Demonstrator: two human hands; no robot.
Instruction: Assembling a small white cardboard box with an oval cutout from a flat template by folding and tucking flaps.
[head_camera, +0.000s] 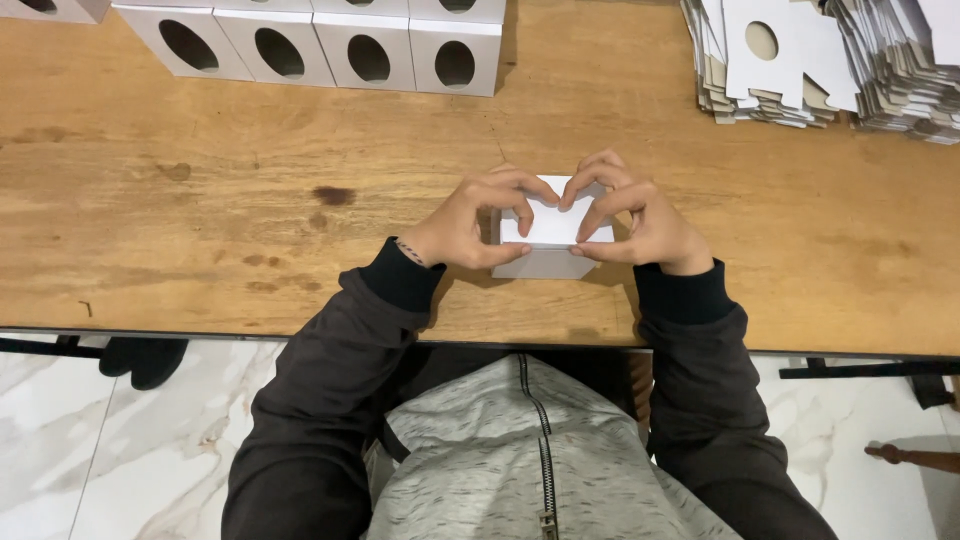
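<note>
A small white cardboard box (548, 235) sat at the middle of the frame on the wooden table (200, 200), close to the table's near edge, and it was only partly formed: a top panel lay pale and flat between the fingers while a grey-shadowed side showed below it. The left hand (470, 225) clasped the box from the left, thumb along the lower front edge and fingers curled over the top, pressing down on the panel; the right hand (630, 220) mirrored it from the right, thumb low, fingers bent onto the same panel, so that the fingertips of both hands nearly met above the box. From here the likeliest fault, as I judged it, was a flap buckling or creasing off its score line, because the pressure came from fingertips near the middle of the panel and not along its edges. Uneven force between the two hands could also have skewed the box out of square, or pushed it toward the table edge just below (the margin there looked slim). Whether any tab was already tucked inside could not be told, the fingers hiding the seams. Farther out, a row of finished white boxes with oval cut-outs (325, 45) stood along the upper left of the frame, and stacks of flat unfolded blanks (810, 60) lay in the upper right, both well apart from the hands. Dark sleeves and a grey zipped top filled the lower frame.
</note>
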